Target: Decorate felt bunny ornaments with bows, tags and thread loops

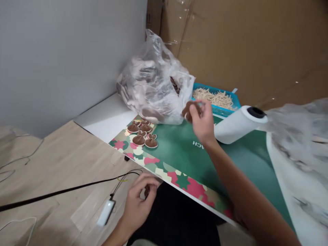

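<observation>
My right hand is raised over the green board and pinches a brown bow-shaped piece with a pale edge. It is beside a clear plastic bag bulging with pale and brown pieces. Just off the board's near edge, my left hand is curled, with a small brown piece partly hidden between its fingers. Several brown pieces with pale rims, each a round part topped by a small bow-like part, lie grouped at the board's left end.
The green board has a patterned red and green border. A white cone of thread lies tilted on it. Behind stands a blue basket of pale shreds. Plastic bags lie at right. On the floor are cables and a white device.
</observation>
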`<state>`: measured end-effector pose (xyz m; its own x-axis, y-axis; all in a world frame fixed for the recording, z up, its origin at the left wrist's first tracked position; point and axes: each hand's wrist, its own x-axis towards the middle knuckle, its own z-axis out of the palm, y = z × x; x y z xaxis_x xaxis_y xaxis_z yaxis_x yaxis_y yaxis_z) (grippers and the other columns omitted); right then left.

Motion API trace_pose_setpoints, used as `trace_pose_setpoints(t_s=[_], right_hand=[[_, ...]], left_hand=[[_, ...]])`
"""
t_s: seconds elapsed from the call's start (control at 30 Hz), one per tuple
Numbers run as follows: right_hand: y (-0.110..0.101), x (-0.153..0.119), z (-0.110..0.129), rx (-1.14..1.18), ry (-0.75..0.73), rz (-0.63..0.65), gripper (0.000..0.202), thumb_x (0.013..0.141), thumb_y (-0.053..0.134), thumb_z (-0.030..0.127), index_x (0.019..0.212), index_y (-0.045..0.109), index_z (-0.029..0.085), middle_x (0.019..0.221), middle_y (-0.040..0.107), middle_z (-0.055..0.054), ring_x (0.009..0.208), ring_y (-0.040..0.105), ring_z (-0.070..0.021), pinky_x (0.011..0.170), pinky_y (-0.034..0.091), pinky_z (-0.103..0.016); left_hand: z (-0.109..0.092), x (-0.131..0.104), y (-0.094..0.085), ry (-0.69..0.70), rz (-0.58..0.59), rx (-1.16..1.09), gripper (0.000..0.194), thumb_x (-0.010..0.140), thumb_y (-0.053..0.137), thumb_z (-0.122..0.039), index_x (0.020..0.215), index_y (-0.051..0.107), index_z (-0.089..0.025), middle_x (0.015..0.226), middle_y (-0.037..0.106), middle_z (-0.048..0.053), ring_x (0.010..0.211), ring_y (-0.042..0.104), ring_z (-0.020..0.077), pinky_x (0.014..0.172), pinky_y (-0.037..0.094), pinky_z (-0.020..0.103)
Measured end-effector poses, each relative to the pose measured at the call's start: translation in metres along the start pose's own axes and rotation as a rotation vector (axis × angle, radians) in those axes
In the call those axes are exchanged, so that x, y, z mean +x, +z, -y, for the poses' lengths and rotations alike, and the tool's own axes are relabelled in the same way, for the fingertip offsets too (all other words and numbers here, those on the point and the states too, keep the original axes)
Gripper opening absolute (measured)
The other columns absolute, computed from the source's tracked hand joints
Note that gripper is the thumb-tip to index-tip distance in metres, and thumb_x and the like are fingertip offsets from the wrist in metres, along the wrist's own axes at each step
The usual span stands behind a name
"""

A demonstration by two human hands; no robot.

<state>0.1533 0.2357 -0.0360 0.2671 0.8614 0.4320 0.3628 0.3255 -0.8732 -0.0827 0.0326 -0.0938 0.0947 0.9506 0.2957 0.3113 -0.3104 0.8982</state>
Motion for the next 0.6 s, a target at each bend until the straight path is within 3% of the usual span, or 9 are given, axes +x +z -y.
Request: trace_pose_setpoints(t_s=[0.07, 0.13, 0.23, 0.3, 0.37, 0.47, 0.6], right_hand=[[-0.034, -0.057, 0.002, 0.098, 0.279, 0.179, 0.041, 0.087, 0.071, 0.058, 0.107, 0.056, 0.026, 0.091, 0.069, -0.002, 0.069, 0.067, -0.0184, 0.061, 0.055, -0.032], [-0.062, -0.109, 0.005, 0.153, 0.487, 0.221, 0.048, 0.081, 0.077, 0.062, 0.098, 0.05, 0.026, 0.086, 0.068, -0.001, 0.067, 0.068, -0.019, 0.059, 0.056, -0.032], [-0.09, -0.159, 0.011, 0.053, 0.484, 0.13, 0.041, 0.088, 0.074, 0.054, 0.103, 0.047, 0.027, 0.079, 0.065, 0.003, 0.069, 0.069, -0.0188, 0.064, 0.056, -0.032], [-0.1, -0.173, 0.015, -0.148, 0.349, 0.088, 0.035, 0.092, 0.07, 0.046, 0.116, 0.052, 0.026, 0.077, 0.065, 0.004, 0.068, 0.066, -0.0175, 0.068, 0.053, -0.032], [-0.107, -0.178, 0.016, -0.307, 0.264, 0.082, 0.033, 0.094, 0.067, 0.042, 0.121, 0.059, 0.025, 0.076, 0.066, 0.002, 0.067, 0.064, -0.0173, 0.071, 0.052, -0.033], [-0.115, -0.177, 0.013, -0.339, 0.272, 0.067, 0.029, 0.094, 0.064, 0.044, 0.115, 0.064, 0.024, 0.079, 0.069, -0.001, 0.071, 0.065, -0.0196, 0.072, 0.052, -0.034], [-0.133, -0.172, 0.004, -0.297, 0.32, -0.043, 0.023, 0.092, 0.064, 0.044, 0.101, 0.052, 0.026, 0.081, 0.067, -0.001, 0.07, 0.065, -0.0209, 0.067, 0.051, -0.034]], left_hand=[[-0.011, 0.006, 0.01, -0.023, -0.003, -0.018, 0.015, 0.099, 0.06, -0.013, 0.098, 0.07, -0.025, 0.091, 0.068, 0.001, 0.075, 0.063, 0.0118, 0.062, 0.05, 0.021], [-0.021, 0.015, 0.024, 0.018, 0.037, -0.003, 0.015, 0.1, 0.06, -0.015, 0.105, 0.07, -0.026, 0.097, 0.069, 0.002, 0.079, 0.063, 0.0128, 0.069, 0.052, 0.024], [-0.033, 0.031, 0.053, 0.143, 0.124, 0.143, 0.023, 0.099, 0.062, -0.019, 0.12, 0.068, -0.023, 0.115, 0.068, 0.007, 0.101, 0.066, 0.0205, 0.09, 0.054, 0.035], [-0.037, 0.041, 0.074, 0.221, 0.191, 0.291, 0.029, 0.098, 0.064, -0.023, 0.126, 0.066, -0.019, 0.122, 0.068, 0.011, 0.111, 0.063, 0.0276, 0.098, 0.053, 0.044], [-0.039, 0.047, 0.093, 0.261, 0.268, 0.389, 0.029, 0.097, 0.066, -0.027, 0.125, 0.067, -0.017, 0.122, 0.069, 0.012, 0.11, 0.061, 0.0311, 0.096, 0.052, 0.049], [-0.041, 0.05, 0.112, 0.26, 0.308, 0.448, 0.029, 0.098, 0.065, -0.028, 0.124, 0.069, -0.018, 0.121, 0.071, 0.012, 0.108, 0.061, 0.0318, 0.093, 0.051, 0.049], [-0.039, 0.059, 0.118, 0.259, 0.325, 0.367, 0.039, 0.1, 0.06, -0.025, 0.138, 0.062, -0.02, 0.124, 0.07, 0.011, 0.112, 0.062, 0.0286, 0.099, 0.052, 0.046]])
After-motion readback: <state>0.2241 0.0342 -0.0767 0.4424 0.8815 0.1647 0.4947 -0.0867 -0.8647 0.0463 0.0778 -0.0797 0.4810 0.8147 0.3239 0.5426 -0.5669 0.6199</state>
